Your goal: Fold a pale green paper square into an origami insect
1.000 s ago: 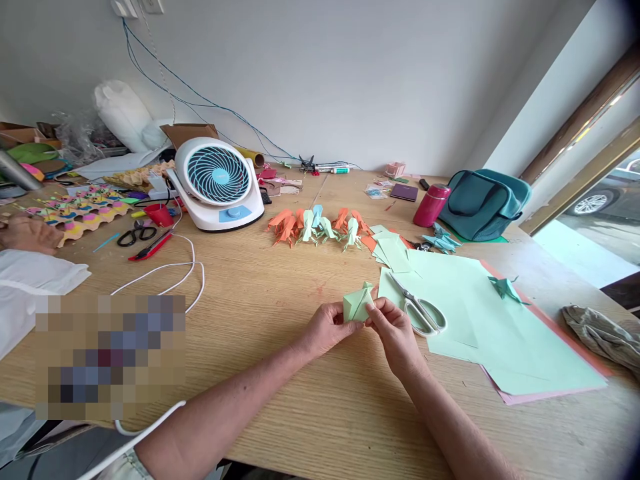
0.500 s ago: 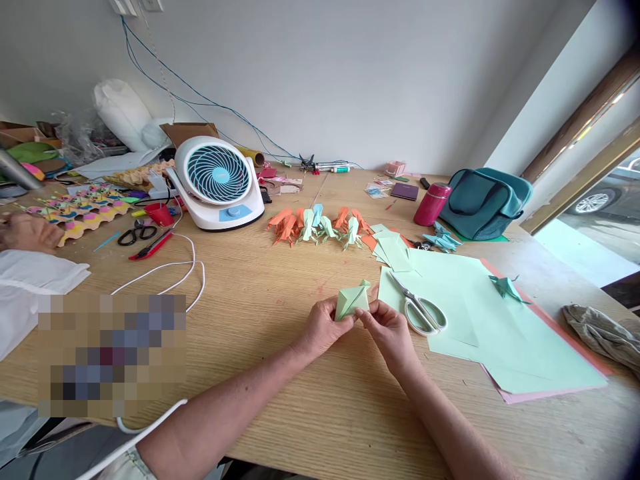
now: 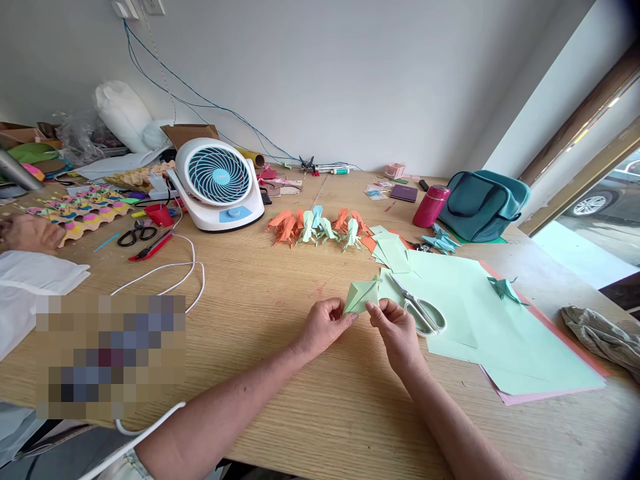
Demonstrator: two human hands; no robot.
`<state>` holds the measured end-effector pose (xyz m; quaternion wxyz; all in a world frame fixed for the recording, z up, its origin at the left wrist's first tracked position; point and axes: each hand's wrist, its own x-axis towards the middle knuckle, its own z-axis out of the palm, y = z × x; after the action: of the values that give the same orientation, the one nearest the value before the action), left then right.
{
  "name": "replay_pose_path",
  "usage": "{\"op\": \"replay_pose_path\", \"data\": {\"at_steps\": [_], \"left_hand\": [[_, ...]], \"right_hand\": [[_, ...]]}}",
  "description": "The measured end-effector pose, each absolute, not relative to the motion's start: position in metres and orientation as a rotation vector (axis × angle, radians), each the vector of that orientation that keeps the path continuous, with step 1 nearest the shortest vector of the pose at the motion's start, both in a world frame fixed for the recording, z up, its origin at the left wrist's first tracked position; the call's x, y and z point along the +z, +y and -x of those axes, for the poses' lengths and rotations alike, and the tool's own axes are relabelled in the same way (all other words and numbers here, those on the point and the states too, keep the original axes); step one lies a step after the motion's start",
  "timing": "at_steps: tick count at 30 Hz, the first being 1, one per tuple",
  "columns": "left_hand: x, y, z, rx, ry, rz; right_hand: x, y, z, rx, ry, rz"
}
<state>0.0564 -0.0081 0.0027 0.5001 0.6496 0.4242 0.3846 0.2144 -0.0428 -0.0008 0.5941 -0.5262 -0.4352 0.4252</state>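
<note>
A folded piece of light green paper [image 3: 361, 295] is held up between both hands above the wooden table [image 3: 250, 300]. My left hand [image 3: 327, 325] pinches its lower left corner between thumb and fingers. At the lower right edge, my right hand [image 3: 396, 328] grips it with thumb and forefinger. White-handled scissors [image 3: 424, 315] lie just right of my right hand, on pale green sheets [image 3: 465, 300]. Behind the hands stands a row of folded orange, green and blue paper figures [image 3: 327, 229]. The fingertips behind the paper are hidden.
A white fan [image 3: 219, 177], black scissors [image 3: 137, 233] and a red cutter [image 3: 151, 247] are on the left, with a white cable [image 3: 193, 260] curving nearby. At the right are a pink bottle [image 3: 431, 205], a teal bag [image 3: 483, 203] and a grey cloth [image 3: 600, 337].
The folded paper has shifted slightly right and now shows a wider face. My right hand has moved right, and the gap between the hands has grown.
</note>
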Motion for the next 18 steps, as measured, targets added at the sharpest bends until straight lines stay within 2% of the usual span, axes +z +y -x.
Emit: {"op": "replay_pose_path", "data": {"at_steps": [6,18], "left_hand": [[0.001,-0.008,-0.057,0.988,0.961,-1.544],[-0.001,-0.006,-0.056,0.97,0.908,-1.508]], "right_hand": [[0.0,-0.043,-0.208,1.049,-1.107,1.255],[0.001,-0.041,-0.218,0.966,-1.055,1.3]]}}
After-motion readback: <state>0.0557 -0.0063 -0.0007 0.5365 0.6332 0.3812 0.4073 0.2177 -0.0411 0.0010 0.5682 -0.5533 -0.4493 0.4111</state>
